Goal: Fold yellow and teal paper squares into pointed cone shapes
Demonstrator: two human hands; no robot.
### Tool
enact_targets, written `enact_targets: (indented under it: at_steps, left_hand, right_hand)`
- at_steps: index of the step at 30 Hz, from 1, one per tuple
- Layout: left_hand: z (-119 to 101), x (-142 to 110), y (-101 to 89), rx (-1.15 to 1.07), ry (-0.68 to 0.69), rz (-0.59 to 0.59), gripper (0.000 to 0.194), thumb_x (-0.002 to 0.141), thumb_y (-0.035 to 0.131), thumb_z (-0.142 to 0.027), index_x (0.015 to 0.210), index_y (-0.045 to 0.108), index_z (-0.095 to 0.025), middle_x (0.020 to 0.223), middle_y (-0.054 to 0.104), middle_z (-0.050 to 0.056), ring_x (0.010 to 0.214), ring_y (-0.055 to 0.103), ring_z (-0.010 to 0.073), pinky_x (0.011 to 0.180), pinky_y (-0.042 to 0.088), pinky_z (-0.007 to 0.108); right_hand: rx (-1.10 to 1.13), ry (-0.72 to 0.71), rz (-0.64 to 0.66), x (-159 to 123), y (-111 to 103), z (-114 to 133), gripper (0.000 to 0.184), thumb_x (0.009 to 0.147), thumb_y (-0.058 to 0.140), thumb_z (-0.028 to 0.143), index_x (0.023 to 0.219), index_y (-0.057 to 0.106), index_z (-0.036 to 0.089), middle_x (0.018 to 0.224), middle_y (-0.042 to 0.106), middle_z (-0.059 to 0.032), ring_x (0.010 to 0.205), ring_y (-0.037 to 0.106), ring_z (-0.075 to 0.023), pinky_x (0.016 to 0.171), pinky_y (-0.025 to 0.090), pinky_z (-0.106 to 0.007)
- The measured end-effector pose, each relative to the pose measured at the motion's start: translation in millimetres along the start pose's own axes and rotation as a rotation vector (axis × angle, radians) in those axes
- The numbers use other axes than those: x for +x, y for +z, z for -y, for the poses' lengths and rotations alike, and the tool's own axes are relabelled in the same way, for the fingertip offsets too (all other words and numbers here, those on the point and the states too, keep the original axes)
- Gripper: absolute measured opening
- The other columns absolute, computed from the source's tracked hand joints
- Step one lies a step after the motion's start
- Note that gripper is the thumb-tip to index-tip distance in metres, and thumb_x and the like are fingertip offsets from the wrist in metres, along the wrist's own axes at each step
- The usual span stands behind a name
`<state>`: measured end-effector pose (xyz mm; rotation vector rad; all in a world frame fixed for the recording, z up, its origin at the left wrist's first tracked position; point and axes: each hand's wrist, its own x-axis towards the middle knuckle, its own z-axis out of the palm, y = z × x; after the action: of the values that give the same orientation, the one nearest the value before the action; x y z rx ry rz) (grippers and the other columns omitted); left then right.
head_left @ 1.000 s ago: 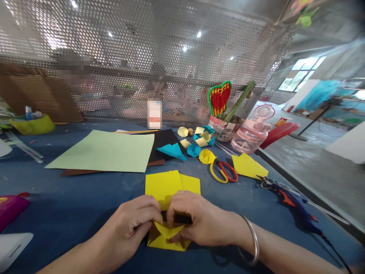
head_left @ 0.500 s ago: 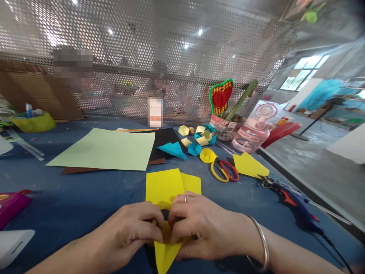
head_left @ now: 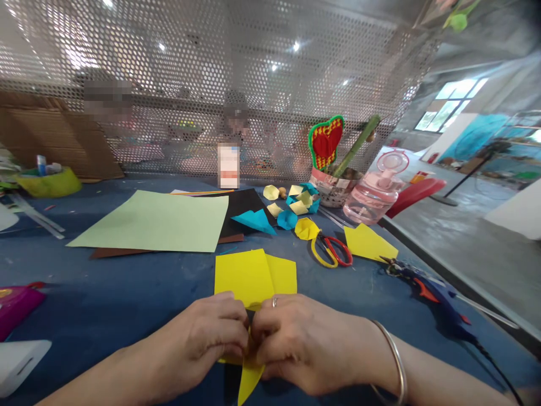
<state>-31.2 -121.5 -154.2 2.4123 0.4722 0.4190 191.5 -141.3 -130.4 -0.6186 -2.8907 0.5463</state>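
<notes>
Low in the head view, a folded piece of yellow paper is pinched between both hands, its narrow tip pointing toward me. My left hand is closed on its left side, fingers bent. From the right, my right hand, with a ring and a silver bangle, grips the same paper; the knuckles nearly meet and hide its middle. Just beyond the fingers lie flat yellow sheets, partly overlapping.
Scissors, a yellow sheet and a blue glue gun lie to the right. Farther back are a pale green sheet, blue folded paper, small paper pieces and a pink bottle. A perforated metal screen stands behind.
Both hands have drawn closer together on the yellow paper. Its lower part has narrowed and turned, with the tip now curving to the lower left.
</notes>
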Motion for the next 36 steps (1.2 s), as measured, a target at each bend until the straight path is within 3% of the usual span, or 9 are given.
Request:
enact_targets:
  at_steps: [8,12,17,26,32,36]
  left_hand:
    - [3.9,0.7,8.3,-0.162,-0.164,-0.159,0.021,0.083,0.061,-0.003,0.069,0.064,-0.019,0.069,0.065,-0.004,0.07,0.057,0.0095,0.066,0.042,0.018]
    - [7.0,3.7,0.0,-0.227,-0.153,-0.057,0.019,0.084,0.063,-0.009,0.071,0.071,-0.02,0.076,0.069,-0.003,0.076,0.061,0.0113,0.073,0.045,0.021]
    - [7.8,2.1,-13.9,-0.232,-0.11,0.08,0.028,0.09,0.051,-0.007,0.086,0.073,-0.025,0.093,0.068,-0.001,0.088,0.062,0.0126,0.082,0.046,0.024]
    - [2.8,2.9,-8.0,-0.064,-0.14,0.086,0.027,0.09,0.044,-0.005,0.075,0.061,-0.02,0.087,0.06,0.0,0.086,0.055,0.0144,0.078,0.043,0.025]
    - [7.1,-3.0,0.4,-0.131,-0.145,-0.061,0.028,0.094,0.04,-0.012,0.077,0.061,-0.02,0.086,0.059,0.0,0.08,0.057,0.0128,0.073,0.043,0.023]
    - [10.6,-2.1,2.8,-0.222,-0.26,-0.25,0.025,0.096,0.04,-0.021,0.08,0.059,-0.02,0.08,0.061,0.0,0.075,0.057,0.0134,0.07,0.043,0.024]
  right_hand:
    - [0.085,0.0,-0.01,-1.5,4.7,-1.8,0.011,0.088,0.061,0.023,0.091,0.071,0.019,0.102,0.068,-0.0001,0.089,0.062,-0.013,0.081,0.047,-0.022]
    - [0.071,-0.002,0.022,-1.5,3.4,-1.6,0.013,0.089,0.059,0.021,0.094,0.071,0.019,0.099,0.068,-0.0006,0.088,0.061,-0.0131,0.081,0.047,-0.022]
    - [0.054,-0.034,0.033,-0.9,-1.4,-0.4,0.014,0.091,0.057,0.02,0.097,0.07,0.018,0.1,0.068,-0.0011,0.09,0.06,-0.0127,0.083,0.046,-0.022]
    - [0.056,-0.025,0.0,-1.2,2.8,0.3,0.016,0.089,0.058,0.018,0.101,0.068,0.021,0.1,0.068,0.0001,0.093,0.061,-0.0121,0.084,0.045,-0.023]
    - [-0.011,0.028,-0.091,-1.3,7.9,3.4,0.015,0.083,0.057,0.019,0.096,0.065,0.018,0.089,0.065,-0.0009,0.078,0.059,-0.0132,0.069,0.043,-0.023]
    - [0.002,0.205,-0.203,2.3,10.0,3.5,0.021,0.082,0.062,0.031,0.095,0.059,0.015,0.086,0.063,-0.0033,0.074,0.056,-0.0146,0.065,0.042,-0.025]
